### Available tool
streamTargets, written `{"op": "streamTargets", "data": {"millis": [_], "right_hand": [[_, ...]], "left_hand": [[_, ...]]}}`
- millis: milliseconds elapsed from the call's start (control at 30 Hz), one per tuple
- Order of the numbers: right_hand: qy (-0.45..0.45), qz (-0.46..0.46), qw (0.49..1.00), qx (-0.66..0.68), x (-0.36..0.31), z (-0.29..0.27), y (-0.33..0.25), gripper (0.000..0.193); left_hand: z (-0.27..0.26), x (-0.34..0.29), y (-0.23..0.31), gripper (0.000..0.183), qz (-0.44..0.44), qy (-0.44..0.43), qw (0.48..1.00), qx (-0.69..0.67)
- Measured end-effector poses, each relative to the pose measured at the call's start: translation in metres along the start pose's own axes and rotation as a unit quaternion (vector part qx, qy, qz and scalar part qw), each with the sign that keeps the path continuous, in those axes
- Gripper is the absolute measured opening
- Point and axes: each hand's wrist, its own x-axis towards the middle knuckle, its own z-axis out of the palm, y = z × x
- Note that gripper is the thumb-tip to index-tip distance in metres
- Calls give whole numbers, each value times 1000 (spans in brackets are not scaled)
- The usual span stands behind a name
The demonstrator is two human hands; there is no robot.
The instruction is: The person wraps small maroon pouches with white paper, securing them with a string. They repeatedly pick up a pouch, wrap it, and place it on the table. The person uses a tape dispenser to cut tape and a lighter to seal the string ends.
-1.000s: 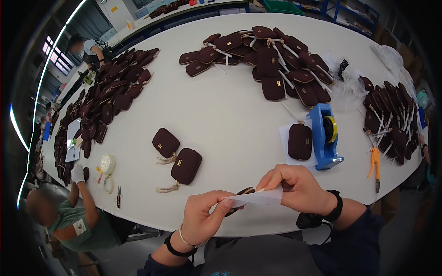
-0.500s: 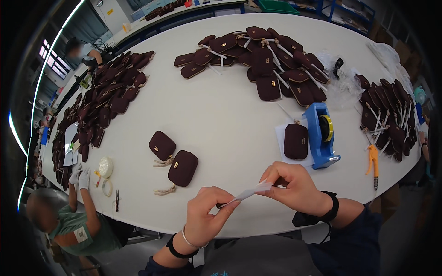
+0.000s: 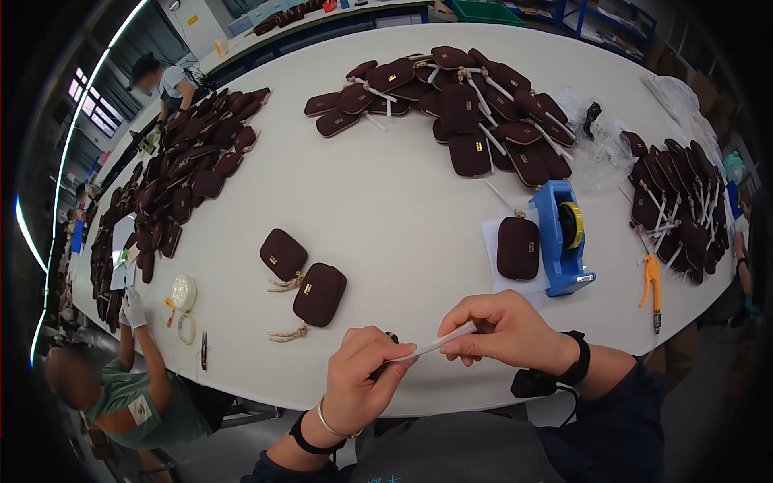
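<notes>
Both hands (image 3: pixel 439 358) pinching white strip (image 3: pixel 439 344)

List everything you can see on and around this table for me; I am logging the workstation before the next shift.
white paper strip: one, white, pinched between both hands at the near table edge
pouches: two close by, dark maroon with tassels, left of the hands
pouch on paper: one, maroon, beside the dispenser
tape dispenser: one, blue with yellow roll, right of centre
pouch piles: three large heaps, maroon, far centre, far left, right edge
orange tool: one, right table edge
tape rolls: two, pale, near left edge
table: one, white, oval
co-worker: one, green top, lower left; another person at far left
left hand: holds the strip's left end
right hand: holds the strip's right end
</notes>
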Motion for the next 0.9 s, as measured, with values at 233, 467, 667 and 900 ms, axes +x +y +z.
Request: {"op": "streamTargets", "data": {"millis": [233, 467, 667, 900], "right_hand": [[-31, 43, 999, 11, -2, -4, 6, 15], [-21, 8, 999, -27, -5, -2, 0, 11], [3, -81, 995, -64, -8, 1, 2, 11], [8, -136, 980, -148, -8, 5, 4, 9]], "left_hand": [[-1, -2, -5, 13, 26, -31, 999, 22], [0, -8, -8, 13, -19, 11, 995, -100], [-3, -9, -3, 10, -47, 13, 988, -147], [-4, -16, -1, 9, -75, 20, 984, -162]]}}
